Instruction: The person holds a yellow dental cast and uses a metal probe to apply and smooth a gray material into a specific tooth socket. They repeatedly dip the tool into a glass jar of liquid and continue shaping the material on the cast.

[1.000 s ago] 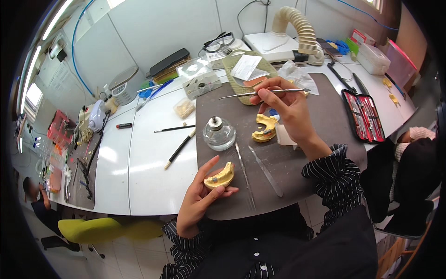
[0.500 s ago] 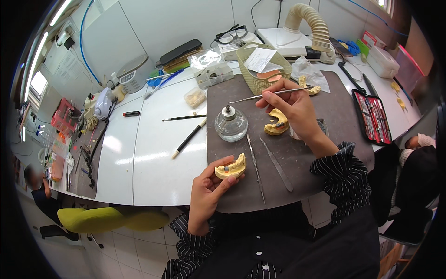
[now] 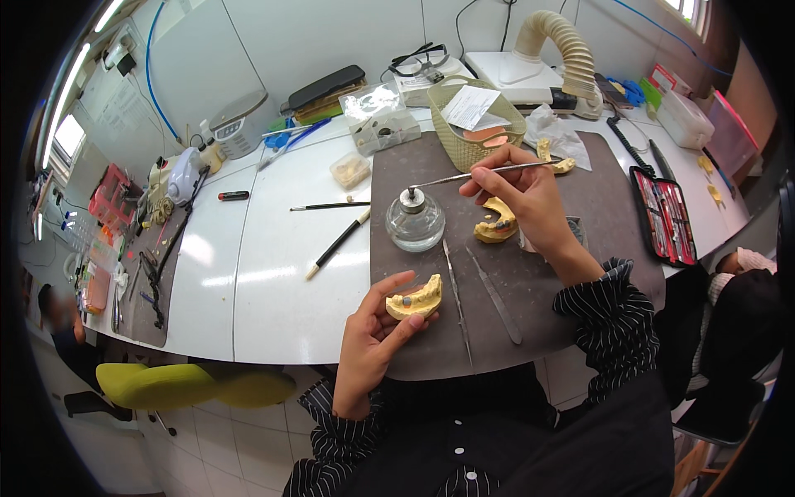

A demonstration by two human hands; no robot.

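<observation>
My left hand (image 3: pixel 374 348) is closed around a yellow plaster dental model (image 3: pixel 421 300) with a small grey and orange tooth piece on it, held low over the mat's front left. My right hand (image 3: pixel 517 192) pinches a thin metal wax carver (image 3: pixel 454 178) like a pen. The carver's tip is at the wick of a glass spirit lamp (image 3: pixel 416 222); I cannot make out a flame. Behind my right wrist, a second plaster dental model (image 3: pixel 494 224) rests on the mat, partly covered by the hand. Two more slim metal tools, a carver (image 3: pixel 457 302) and a spatula (image 3: pixel 495 296), lie between my hands.
A dark grey mat (image 3: pixel 563 331) covers this part of the white table (image 3: pixel 281 248). Beyond it stand a woven basket (image 3: pixel 472 153) with papers and a clear box (image 3: pixel 379 116). Two brushes (image 3: pixel 338 244) lie left of the lamp. A red-lined tool case (image 3: pixel 665 217) is open at right.
The carver's tip has shifted slightly right, staying by the lamp's wick. My left hand still holds the model in nearly the same place. The whole view has shifted a little.
</observation>
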